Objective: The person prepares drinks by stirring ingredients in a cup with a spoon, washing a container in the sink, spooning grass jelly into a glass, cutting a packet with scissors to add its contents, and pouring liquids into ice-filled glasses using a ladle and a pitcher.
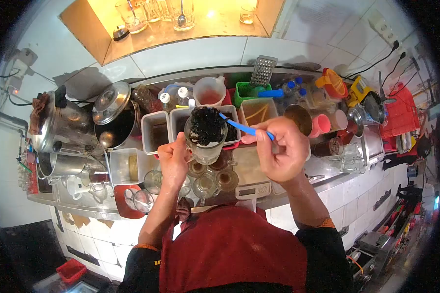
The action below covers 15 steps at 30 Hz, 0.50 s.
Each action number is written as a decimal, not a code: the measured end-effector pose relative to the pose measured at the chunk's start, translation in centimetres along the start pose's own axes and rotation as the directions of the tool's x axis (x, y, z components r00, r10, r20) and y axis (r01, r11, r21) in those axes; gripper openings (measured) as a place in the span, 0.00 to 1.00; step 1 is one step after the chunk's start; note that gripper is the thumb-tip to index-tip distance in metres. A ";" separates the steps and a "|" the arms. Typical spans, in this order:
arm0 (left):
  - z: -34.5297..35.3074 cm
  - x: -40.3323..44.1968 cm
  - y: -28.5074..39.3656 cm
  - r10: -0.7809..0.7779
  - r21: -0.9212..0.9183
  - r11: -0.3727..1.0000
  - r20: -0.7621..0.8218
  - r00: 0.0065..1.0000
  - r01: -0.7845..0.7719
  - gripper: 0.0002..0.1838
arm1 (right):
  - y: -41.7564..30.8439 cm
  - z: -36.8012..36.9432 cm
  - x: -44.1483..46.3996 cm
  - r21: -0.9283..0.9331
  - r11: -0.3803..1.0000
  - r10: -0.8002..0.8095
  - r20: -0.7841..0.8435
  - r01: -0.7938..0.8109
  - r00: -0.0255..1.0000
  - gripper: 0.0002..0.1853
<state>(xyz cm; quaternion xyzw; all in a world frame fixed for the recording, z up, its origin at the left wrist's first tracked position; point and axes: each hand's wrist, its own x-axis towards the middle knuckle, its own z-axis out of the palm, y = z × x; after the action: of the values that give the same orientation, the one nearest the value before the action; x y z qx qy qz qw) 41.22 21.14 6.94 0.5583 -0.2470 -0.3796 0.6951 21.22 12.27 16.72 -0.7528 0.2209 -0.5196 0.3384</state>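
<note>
My left hand [173,161] is closed around the handle side of a clear glass mug [206,155], held up above the counter. Glossy black, jelly-like shreds [206,122] fill the mug's mouth. A slim utensil with a blue handle [247,130] is pinched in my right hand [284,149]; its working end meets the black shreds and is hidden among them, so its kind does not show. Under the mug stand several glass mugs [205,187] with brownish contents. Behind it are white rectangular tubs [156,133], one partly covered by the mug.
Large metal pots [63,122] crowd the left. A digital scale [253,191] sits near the front edge. A green basket [244,93] with a grater [263,71], blue-capped bottles [291,85] and pink cups [320,125] stand at back right. A lit shelf opening [215,43] holds glasses.
</note>
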 end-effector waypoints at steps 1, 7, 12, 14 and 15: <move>-0.1 0.0 0.0 -0.004 -0.047 0.999 0.010 1.000 0.004 0.31 | 0.0 -0.3 -0.2 -0.059 0.991 -0.116 0.076 0.120 0.990 0.04; -0.3 -0.4 -0.3 0.113 -0.003 0.994 0.009 0.994 -0.113 0.31 | -0.6 -0.5 -0.8 -0.078 0.980 -0.186 -0.029 0.183 0.982 0.05; -0.7 -0.6 -0.2 0.123 0.022 0.992 0.065 0.990 -0.124 0.31 | -1.2 -1.2 -0.2 -0.001 0.993 0.115 -0.166 -0.117 0.979 0.03; -0.8 -0.7 -0.2 0.134 0.059 0.989 0.066 0.989 -0.138 0.31 | -0.7 -1.8 0.5 0.084 0.950 0.312 -0.218 -0.301 0.925 0.03; -1.0 -0.7 -0.1 0.088 0.072 0.993 0.060 0.994 -0.092 0.31 | 0.3 -2.0 0.9 0.271 0.895 0.422 -0.263 -0.354 0.868 0.05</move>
<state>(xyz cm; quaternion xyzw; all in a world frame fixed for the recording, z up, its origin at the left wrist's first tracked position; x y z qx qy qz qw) 41.56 22.27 6.60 0.5611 -0.3054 -0.3542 0.6830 19.69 10.90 17.50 -0.5590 0.3622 -0.5745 0.4757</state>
